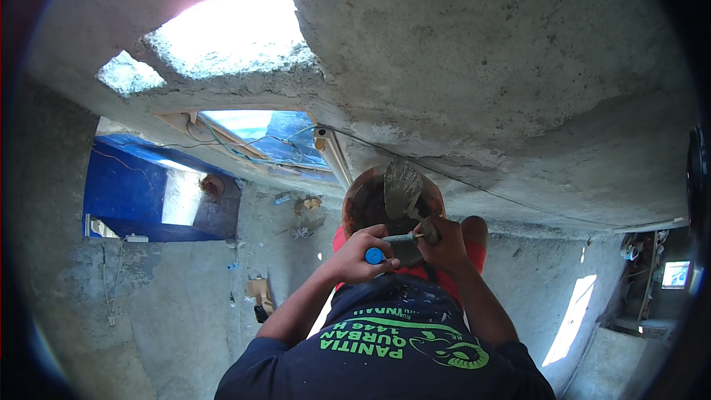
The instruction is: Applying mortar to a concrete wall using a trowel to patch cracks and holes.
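Note:
My right hand (444,246) is closed round the handle of a trowel (402,189). Its blade is coated in wet grey mortar and lies over a round brownish bucket (354,211). Beside it, my left hand (363,255) is closed on a tool with a round blue end (375,255); a short grey bar, seemingly part of it, reaches toward the right hand. The rest of that tool is hidden. Both hands are close together above the near side of the bucket, which stands between my knees.
A rough plastered wall (474,67) rises ahead, with a bright broken opening and a framed window (259,130). A cable (459,185) runs along the wall. A doorway with blue walls (133,185) is at the left. A brown box-like object (259,290) sits on the left floor.

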Demonstrator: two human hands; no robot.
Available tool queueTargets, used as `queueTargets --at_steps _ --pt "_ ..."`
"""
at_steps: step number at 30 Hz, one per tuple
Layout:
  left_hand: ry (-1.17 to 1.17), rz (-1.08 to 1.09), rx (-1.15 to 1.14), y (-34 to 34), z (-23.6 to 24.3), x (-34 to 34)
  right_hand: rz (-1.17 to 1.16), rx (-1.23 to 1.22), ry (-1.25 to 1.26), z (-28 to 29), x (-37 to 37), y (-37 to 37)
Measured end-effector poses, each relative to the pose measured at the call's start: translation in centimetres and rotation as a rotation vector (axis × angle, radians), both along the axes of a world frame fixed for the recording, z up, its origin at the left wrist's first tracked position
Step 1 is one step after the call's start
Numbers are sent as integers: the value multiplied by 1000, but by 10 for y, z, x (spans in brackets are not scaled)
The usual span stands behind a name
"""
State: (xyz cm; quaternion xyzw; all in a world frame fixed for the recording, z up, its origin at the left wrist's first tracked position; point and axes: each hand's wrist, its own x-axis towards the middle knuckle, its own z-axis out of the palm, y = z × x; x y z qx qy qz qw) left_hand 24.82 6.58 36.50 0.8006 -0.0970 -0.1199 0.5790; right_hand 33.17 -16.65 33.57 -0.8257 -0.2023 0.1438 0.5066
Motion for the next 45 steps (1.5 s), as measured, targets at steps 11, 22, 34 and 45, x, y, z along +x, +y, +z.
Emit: queueTargets --at_steps 11,22,34,45 --pt "-19 45 -15 -7 -1 4 45 -41 -9 -4 15 -3" --pt "-30 55 -25 -14 34 26 55 -43 -7 30 35 -13" --pt "-2 82 -30 -14 8 17 -62 138 -88 -11 19 -12" --pt "-38 63 -25 -17 21 1 -188 176 73 -22 17 -20"
